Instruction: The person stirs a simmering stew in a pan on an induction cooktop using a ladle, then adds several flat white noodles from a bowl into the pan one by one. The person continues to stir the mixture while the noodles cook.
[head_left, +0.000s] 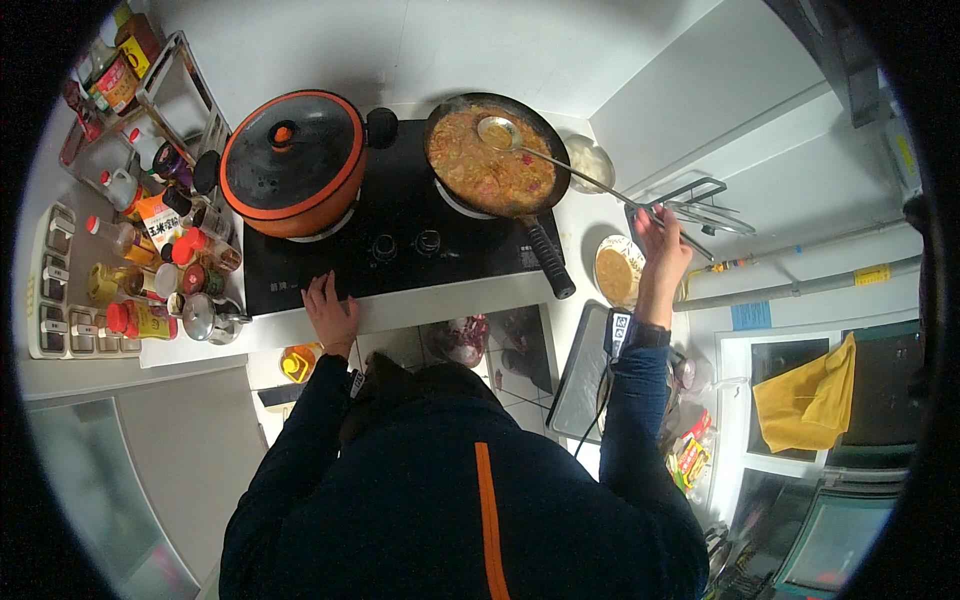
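Note:
My right hand (662, 255) grips the long handle of a metal ladle (570, 164) at its far end. The ladle's bowl lies in a reddish-brown stew (470, 160) with chunks in it. That stew fills a black frying pan (562, 178) on the right burner, its black handle (547, 258) pointing toward me. My left hand (330, 310) rests with fingers spread on the front left edge of the black glass cooktop (420, 265), holding nothing. On the left burner sits an orange pot (300, 222) covered by a dark lid (290, 150) with an orange rim.
Bottles, jars and a spice rack (55, 280) crowd the counter's left side. Right of the pan are a bowl of white food (590, 160), a bowl of brown liquid (616, 272) and a wire rack (715, 210). A grey tray (580, 370) lies nearer me.

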